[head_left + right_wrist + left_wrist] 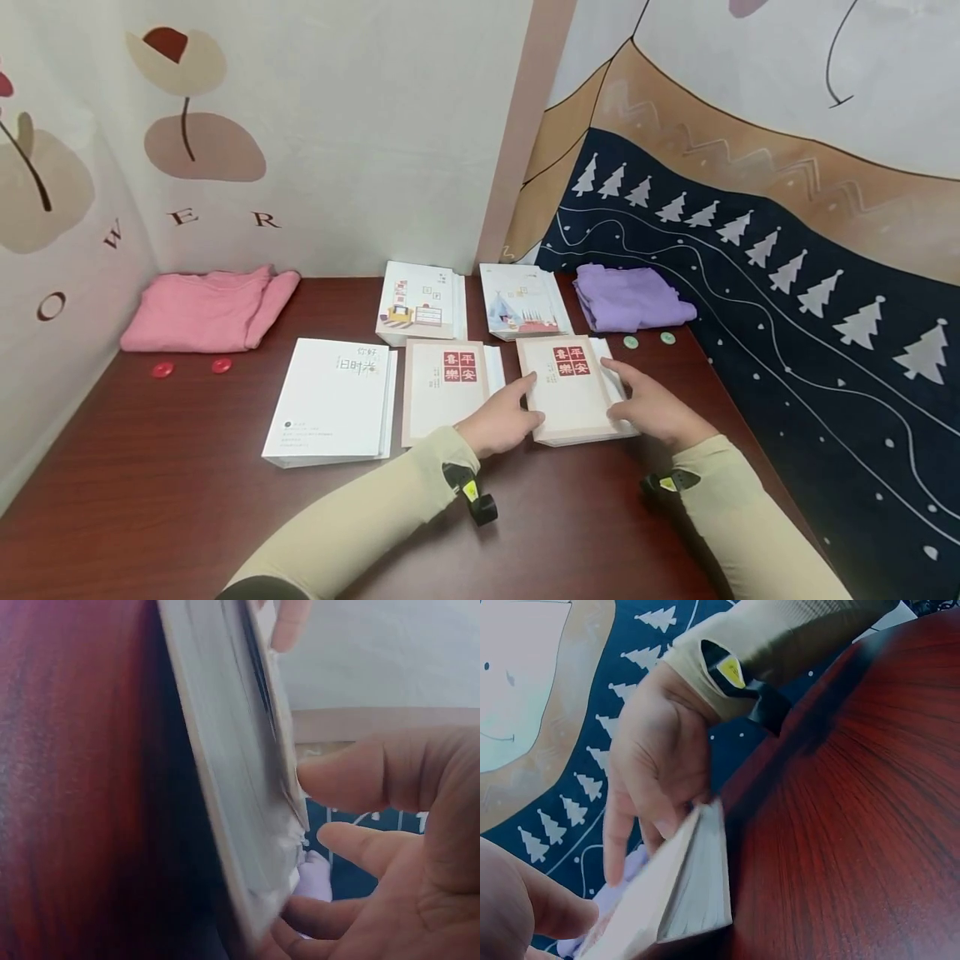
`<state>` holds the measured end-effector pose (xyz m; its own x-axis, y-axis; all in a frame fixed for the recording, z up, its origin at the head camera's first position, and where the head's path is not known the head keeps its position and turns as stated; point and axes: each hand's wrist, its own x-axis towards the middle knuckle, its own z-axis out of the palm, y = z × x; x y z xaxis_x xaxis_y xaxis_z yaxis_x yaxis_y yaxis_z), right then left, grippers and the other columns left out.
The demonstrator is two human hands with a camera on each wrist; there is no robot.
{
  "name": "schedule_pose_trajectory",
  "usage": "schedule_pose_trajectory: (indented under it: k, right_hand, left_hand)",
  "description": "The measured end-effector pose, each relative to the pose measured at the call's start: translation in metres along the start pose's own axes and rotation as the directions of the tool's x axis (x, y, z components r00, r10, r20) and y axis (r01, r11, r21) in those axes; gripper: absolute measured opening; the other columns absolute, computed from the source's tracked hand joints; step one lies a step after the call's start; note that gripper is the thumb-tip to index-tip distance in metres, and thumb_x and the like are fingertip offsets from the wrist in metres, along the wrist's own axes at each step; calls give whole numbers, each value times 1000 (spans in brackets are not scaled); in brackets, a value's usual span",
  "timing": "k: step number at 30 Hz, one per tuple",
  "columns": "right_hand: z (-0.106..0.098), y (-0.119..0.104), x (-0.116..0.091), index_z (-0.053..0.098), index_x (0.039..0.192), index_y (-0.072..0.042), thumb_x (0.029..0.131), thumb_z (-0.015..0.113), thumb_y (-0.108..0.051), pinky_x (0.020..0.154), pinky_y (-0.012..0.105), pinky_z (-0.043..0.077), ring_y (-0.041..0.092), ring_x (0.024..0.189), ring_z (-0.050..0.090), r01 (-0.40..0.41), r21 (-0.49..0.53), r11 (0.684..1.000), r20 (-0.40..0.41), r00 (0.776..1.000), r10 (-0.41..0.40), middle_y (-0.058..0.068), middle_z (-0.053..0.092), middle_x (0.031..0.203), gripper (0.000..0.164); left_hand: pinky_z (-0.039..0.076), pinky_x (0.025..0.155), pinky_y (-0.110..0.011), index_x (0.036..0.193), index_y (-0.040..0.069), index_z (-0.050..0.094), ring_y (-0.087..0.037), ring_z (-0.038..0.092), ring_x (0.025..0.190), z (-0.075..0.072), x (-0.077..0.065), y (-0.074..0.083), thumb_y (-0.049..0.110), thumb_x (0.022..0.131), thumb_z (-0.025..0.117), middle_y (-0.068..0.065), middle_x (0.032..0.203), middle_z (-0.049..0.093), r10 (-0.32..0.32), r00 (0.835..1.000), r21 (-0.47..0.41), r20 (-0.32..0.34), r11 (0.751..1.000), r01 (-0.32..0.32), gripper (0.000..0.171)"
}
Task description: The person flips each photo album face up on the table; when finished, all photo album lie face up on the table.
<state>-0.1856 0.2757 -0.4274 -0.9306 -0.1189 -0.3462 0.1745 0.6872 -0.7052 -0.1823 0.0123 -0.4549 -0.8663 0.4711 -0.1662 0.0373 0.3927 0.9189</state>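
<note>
A thick cream photo album [573, 410] with red square characters lies at the front right of a group of albums. My left hand [501, 419] holds its left edge, thumb on the cover near the front corner. At the opposite edge, my right hand [663, 410] grips the album, its thumb against the cover. The right wrist view shows the page edges [225, 750] and right fingers bent round the lower edge. A matching cream album [442, 408] sits just left, partly behind my left hand.
A white album [330, 400] lies farther left; two illustrated albums [420, 304] [521, 300] stand behind. Folded pink cloth [206, 312] with red buttons [221, 366] is at the left, folded purple cloth [633, 300] with green buttons [631, 342] at the right. Fabric walls border the table.
</note>
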Motion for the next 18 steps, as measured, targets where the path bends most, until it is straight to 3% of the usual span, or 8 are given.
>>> schedule_pose_trajectory:
  k: [3, 5, 8, 11, 12, 15, 18]
  right_hand:
    - [3, 0, 3, 29, 166, -9, 92, 70, -8, 117, 69, 36, 47, 141, 40, 0, 5, 1000, 13, 1000, 0, 29, 35, 164, 84]
    - [5, -1, 4, 31, 166, -7, 93, 71, -12, 116, 68, 38, 47, 141, 41, 18, -2, 1000, 17, 1000, -18, 29, 37, 163, 83]
    - [6, -4, 5, 32, 165, -5, 94, 73, -17, 117, 67, 39, 48, 144, 42, 41, -9, 999, 14, 999, -41, 29, 38, 163, 83]
    - [6, -6, 5, 33, 164, -3, 96, 74, -20, 117, 65, 40, 50, 145, 42, 61, -18, 998, 4, 998, -60, 30, 38, 163, 82]
    - [5, -6, 5, 34, 164, -3, 96, 74, -21, 117, 65, 41, 51, 146, 43, 63, -17, 998, -3, 998, -63, 29, 39, 163, 81]
    - [2, -6, 5, 35, 163, -3, 98, 73, -19, 115, 64, 42, 52, 145, 43, 94, -10, 996, -14, 995, -94, 28, 39, 163, 77]
    - [-3, -6, 3, 37, 163, -5, 100, 70, -17, 114, 66, 43, 52, 146, 41, 129, -11, 992, -58, 990, -129, 26, 39, 164, 72]
  left_hand:
    - [26, 129, -48, 165, -2, 27, -32, 31, 157, -2, -3, 0, 11, 102, 60, -22, 170, 32, -13, 1000, 15, -12, 1000, 13, 72]
    - [33, 125, -46, 165, -2, 28, -30, 40, 151, -4, -4, 0, 11, 101, 61, -22, 169, 33, -18, 1000, 27, -13, 999, 18, 73]
    - [52, 105, -47, 165, -1, 27, -35, 64, 121, -8, -6, 1, 13, 102, 61, -22, 163, 42, -33, 999, 23, -5, 999, 33, 74]
    - [55, 103, -47, 166, 1, 26, -34, 68, 117, -14, -12, 4, 20, 102, 62, -21, 162, 44, -34, 999, 26, 6, 999, 34, 76]
    - [55, 104, -49, 166, 2, 26, -35, 68, 119, -17, -15, 4, 23, 102, 62, -21, 163, 43, -30, 999, 21, 11, 999, 30, 76]
    - [44, 118, -48, 167, 5, 25, -33, 54, 142, -33, -27, 6, 30, 104, 63, -17, 170, 34, 20, 1000, 55, 3, 998, -20, 78]
    - [38, 122, -51, 169, 11, 23, -36, 46, 149, -56, -42, 5, 33, 106, 61, -11, 174, 27, 91, 996, 114, -27, 990, -87, 77]
